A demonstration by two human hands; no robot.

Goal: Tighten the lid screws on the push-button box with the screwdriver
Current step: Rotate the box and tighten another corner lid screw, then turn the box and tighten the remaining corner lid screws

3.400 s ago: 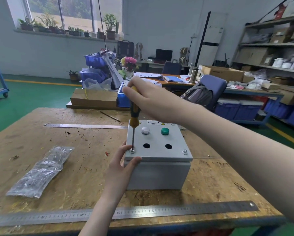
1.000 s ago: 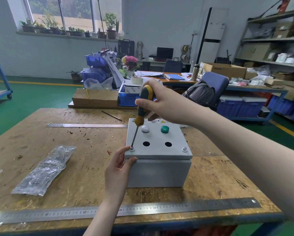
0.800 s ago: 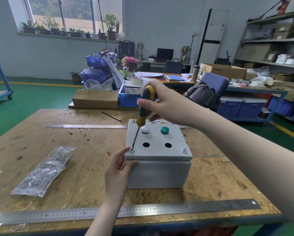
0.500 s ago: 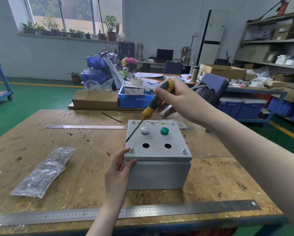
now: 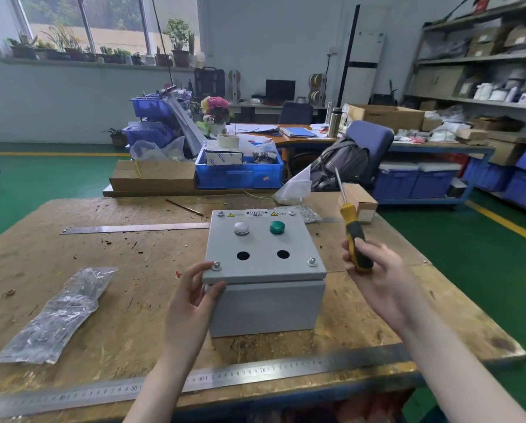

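The grey push-button box (image 5: 264, 303) stands mid-table, its lid carrying a white button (image 5: 241, 227), a green button (image 5: 277, 227) and two empty holes. Screws sit at the lid corners, the near-left screw (image 5: 216, 265) and the near-right screw (image 5: 311, 261) among them. My left hand (image 5: 193, 296) rests on the box's near-left corner, thumb on the front face, fingers by the near-left screw. My right hand (image 5: 374, 270) is to the right of the box, apart from it, gripping the yellow-and-black screwdriver (image 5: 354, 230) with its shaft pointing up and away.
A long steel ruler (image 5: 194, 383) lies along the table's near edge, another ruler (image 5: 133, 228) behind the box to the left. A crumpled plastic bag (image 5: 57, 315) lies at the left. A small cardboard box (image 5: 359, 199) and a bag of screws (image 5: 304, 213) sit at the far right.
My right hand lifted the screwdriver off the near-left screw, swung it over to the right of the box and turned the tip upward. My left hand stayed on the near-left corner.
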